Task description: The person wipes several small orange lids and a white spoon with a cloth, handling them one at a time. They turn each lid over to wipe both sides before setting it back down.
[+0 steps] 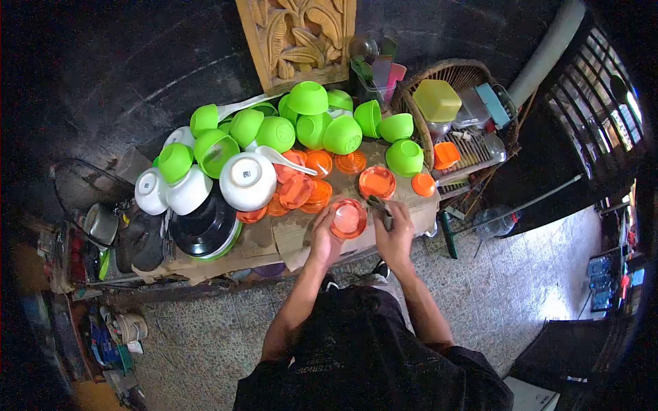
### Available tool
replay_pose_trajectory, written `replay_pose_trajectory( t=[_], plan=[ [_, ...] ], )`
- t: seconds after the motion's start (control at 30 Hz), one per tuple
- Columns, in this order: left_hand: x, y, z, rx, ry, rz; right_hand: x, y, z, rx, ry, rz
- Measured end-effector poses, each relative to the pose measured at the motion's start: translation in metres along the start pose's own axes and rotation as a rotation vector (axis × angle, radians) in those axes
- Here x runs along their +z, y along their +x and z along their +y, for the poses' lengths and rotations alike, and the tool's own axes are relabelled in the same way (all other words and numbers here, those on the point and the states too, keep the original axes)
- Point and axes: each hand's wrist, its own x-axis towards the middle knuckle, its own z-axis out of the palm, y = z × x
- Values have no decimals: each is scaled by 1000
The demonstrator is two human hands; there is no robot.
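My left hand [323,237] grips a small round orange dish [349,219] by its left edge, its shiny inner face turned up. Close to its right side, my right hand [396,236] has its fingers closed on a dark greyish cloth [379,205]. Just beyond the hands, another orange dish [377,183] lies on the cardboard [295,240]. Several more orange pieces [296,191] overlap on the left, beside an upturned white bowl [247,181]. A smaller orange piece [423,184] sits to the right.
Bright green bowls [308,98] are heaped along the back, with white ladles [284,159] among them. A black plate stack [205,226] stands at the left. On the right, a wicker rack [449,68] holds a yellow container [437,101]. A carved wooden panel [301,41] leans behind.
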Motion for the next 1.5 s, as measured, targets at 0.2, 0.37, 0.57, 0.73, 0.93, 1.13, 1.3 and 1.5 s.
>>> replay_pose_trajectory(
  t=[0.2,0.37,0.57,0.73,0.93,1.13,1.3,1.5],
  plan=[
    [-4,5,-12,-81,-2,52,36,-6,-2,-194,-170,-156],
    [-3,5,-6,-27,-5,-47,32,-15,-21,-307,-166,-375],
    [4,2,0,-77,-12,-37,6,-19,-17,-432,-203,-508],
    [10,3,-1,-37,-53,-26,-13,-16,-7,-347,-231,-541],
    [9,4,3,-79,-53,-77,-2,-7,5,-240,-257,-363],
    [6,1,2,-94,57,8,33,-1,3,-121,-275,-249],
    [3,3,1,-105,-28,2,45,-17,-11,-183,-222,-338],
    [7,-1,1,-129,-111,-43,18,-27,-23,-248,-112,-457]
  ],
)
